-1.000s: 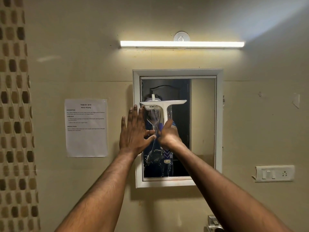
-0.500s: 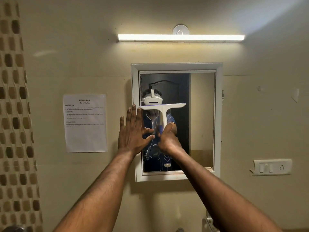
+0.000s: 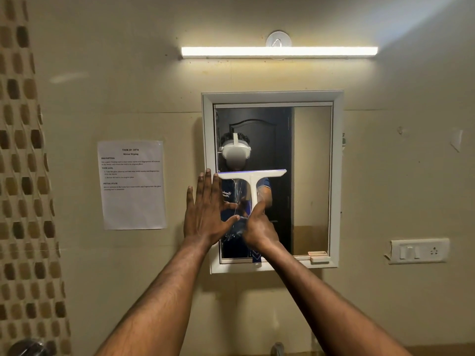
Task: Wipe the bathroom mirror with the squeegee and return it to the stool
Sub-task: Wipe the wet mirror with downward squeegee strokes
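A tube light (image 3: 279,52) is glowing across a beige tiled wall (image 3: 401,176), with a round white fitting (image 3: 278,40) sitting at its top edge. A printed sheet (image 3: 132,185) is hanging flat on the wall at left, beside a band of brown mosaic tiles (image 3: 24,191). A white switch plate (image 3: 419,251) is sitting low at right.

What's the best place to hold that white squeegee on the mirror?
By the lower end of the squeegee stem, from below, as the right hand does. Its T shape hangs a straight handle under the wide blade, keeping fingers off the mirror.
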